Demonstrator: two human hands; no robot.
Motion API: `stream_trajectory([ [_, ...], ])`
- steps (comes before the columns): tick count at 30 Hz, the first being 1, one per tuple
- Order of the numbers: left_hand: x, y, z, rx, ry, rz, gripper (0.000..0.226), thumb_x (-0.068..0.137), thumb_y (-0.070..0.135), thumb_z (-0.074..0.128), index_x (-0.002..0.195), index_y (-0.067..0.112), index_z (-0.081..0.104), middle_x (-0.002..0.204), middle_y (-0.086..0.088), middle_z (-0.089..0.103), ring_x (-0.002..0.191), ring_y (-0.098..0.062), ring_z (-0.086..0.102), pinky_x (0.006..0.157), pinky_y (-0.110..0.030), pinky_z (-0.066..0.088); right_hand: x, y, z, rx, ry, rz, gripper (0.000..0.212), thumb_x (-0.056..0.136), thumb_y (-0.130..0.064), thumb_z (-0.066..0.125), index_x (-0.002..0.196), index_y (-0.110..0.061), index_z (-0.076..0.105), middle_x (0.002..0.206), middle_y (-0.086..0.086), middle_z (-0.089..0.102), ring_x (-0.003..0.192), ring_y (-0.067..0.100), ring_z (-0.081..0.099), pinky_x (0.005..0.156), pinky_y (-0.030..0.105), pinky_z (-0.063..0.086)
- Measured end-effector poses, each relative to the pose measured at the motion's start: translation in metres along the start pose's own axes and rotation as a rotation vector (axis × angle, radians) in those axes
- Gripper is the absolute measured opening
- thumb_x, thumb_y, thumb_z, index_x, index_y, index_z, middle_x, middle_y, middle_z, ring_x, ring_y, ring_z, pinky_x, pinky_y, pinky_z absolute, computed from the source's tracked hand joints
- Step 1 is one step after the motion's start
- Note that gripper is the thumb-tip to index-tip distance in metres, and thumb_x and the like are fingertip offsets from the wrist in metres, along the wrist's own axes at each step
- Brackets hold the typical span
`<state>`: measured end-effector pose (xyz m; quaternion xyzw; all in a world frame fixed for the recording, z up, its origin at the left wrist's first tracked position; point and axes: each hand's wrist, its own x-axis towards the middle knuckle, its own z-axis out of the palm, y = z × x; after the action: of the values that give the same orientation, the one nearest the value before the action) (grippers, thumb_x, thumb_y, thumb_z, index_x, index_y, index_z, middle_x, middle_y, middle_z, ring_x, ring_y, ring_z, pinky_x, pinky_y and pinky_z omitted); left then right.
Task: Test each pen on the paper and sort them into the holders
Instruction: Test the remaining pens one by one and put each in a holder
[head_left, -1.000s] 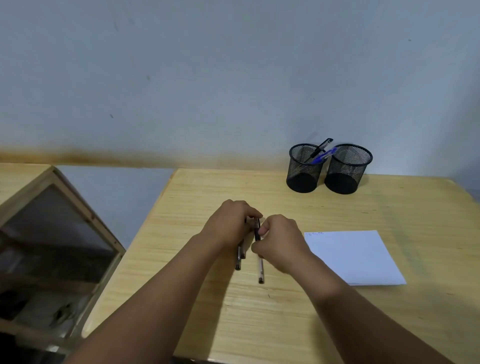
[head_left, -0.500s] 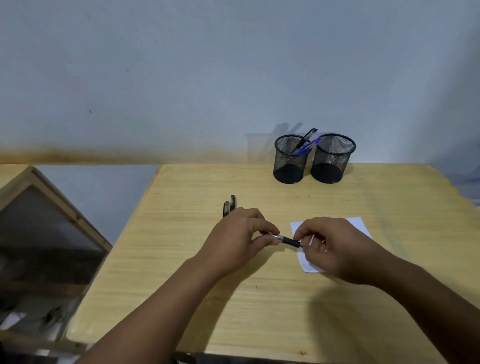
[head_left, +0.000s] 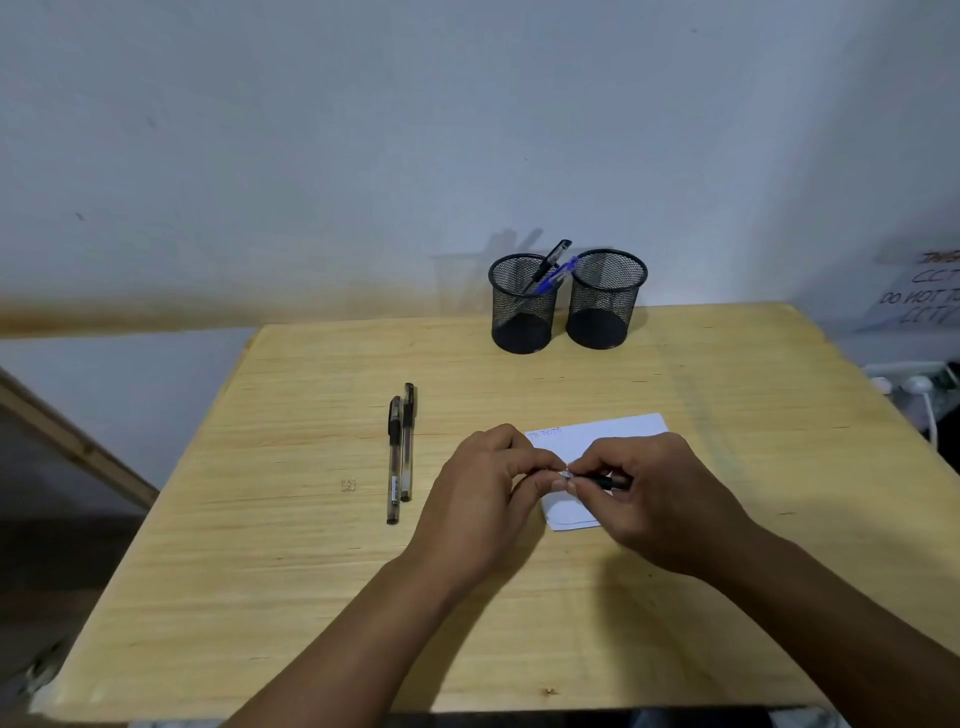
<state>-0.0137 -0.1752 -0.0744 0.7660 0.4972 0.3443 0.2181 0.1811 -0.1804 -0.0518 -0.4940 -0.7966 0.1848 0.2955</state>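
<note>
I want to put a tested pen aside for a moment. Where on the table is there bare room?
Bare wood lies right of the paper up to the table edge, between the two loose pens and the left edge, and along the near edge. It is crowded around the left hand and right hand and the two holders.

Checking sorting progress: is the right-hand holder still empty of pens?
Yes, the right holder shows only mesh; both sorted pens stand in the left holder.
</note>
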Motion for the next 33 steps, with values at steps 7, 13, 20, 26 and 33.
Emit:
stream_trajectory([
  [7,0.001,-0.006,-0.001,0.022,-0.007,-0.006,0.017,0.089,0.038,0.064,0.101,0.034,0.075,0.084,0.015,0.056,0.086,-0.012,0.055,0.074,-0.028,0.046,-0.002,0.001,0.005,0.066,-0.016,0.156,0.015,0.083,-0.039,0.069,0.074,-0.026,0.066,0.055,-0.013,0.060,0.046,0.011,0.048,0.043,0.032,0.040],
  [13,0.010,-0.012,-0.010,0.090,0.059,-0.078,0.015,0.091,0.038,0.066,0.103,0.034,0.075,0.088,0.017,0.061,0.088,-0.007,0.055,0.077,-0.025,0.046,-0.001,0.007,-0.007,0.117,0.021,0.244,0.011,0.085,-0.018,0.072,0.078,-0.023,0.066,0.059,-0.022,0.060,0.050,0.008,0.050,0.049,0.015,0.035],
  [20,0.027,-0.033,-0.013,0.425,0.164,-0.250,0.022,0.093,0.035,0.056,0.109,0.036,0.072,0.088,0.012,0.065,0.085,-0.015,0.062,0.072,-0.033,0.046,0.000,0.014,-0.020,0.731,0.199,0.690,0.033,0.090,0.003,0.057,0.110,-0.021,0.067,0.091,0.014,0.074,0.078,0.026,0.072,0.077,0.041,0.062],
  [26,0.030,-0.038,-0.005,0.438,0.192,-0.330,0.018,0.093,0.042,0.055,0.101,0.035,0.070,0.090,0.012,0.066,0.087,-0.016,0.061,0.073,-0.037,0.050,-0.006,0.019,-0.021,0.907,0.321,0.741,0.023,0.093,0.000,0.058,0.106,-0.013,0.073,0.095,0.014,0.076,0.080,0.029,0.075,0.069,0.032,0.061],
  [33,0.004,-0.006,0.017,0.306,0.026,-0.142,0.049,0.084,0.055,0.055,0.127,0.032,0.058,0.117,0.018,0.057,0.107,-0.009,0.044,0.091,-0.031,0.041,-0.004,0.024,-0.026,1.274,0.346,0.696,0.033,0.099,0.002,0.040,0.120,-0.004,0.065,0.108,0.017,0.075,0.102,0.030,0.072,0.089,0.036,0.057],
])
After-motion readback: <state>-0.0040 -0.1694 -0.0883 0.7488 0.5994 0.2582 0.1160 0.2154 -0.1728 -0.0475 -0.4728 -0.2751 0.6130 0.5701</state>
